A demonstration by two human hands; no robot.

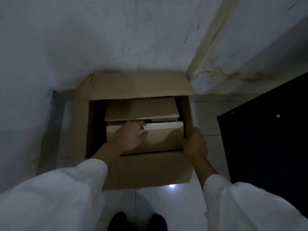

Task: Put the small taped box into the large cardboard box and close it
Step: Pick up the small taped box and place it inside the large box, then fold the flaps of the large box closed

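The large cardboard box [150, 169] stands open on the floor against the wall, its far flap [140, 85] up and its near flap hanging down toward me. Inside lies the small taped box [165, 137], shiny tape along its top edge. My left hand [129, 136] is inside the large box, resting on the small box's top left part. My right hand [195, 142] grips the right side flap [187, 117] of the large box at its near corner. Another cardboard piece [141, 109] lies deeper in the box behind the small one.
A white wall rises right behind the box. A dark cabinet or door [266, 139] stands at the right. A metal strip [51, 120] runs along the floor at the left. My shoes [136, 220] show at the bottom on the pale tiled floor.
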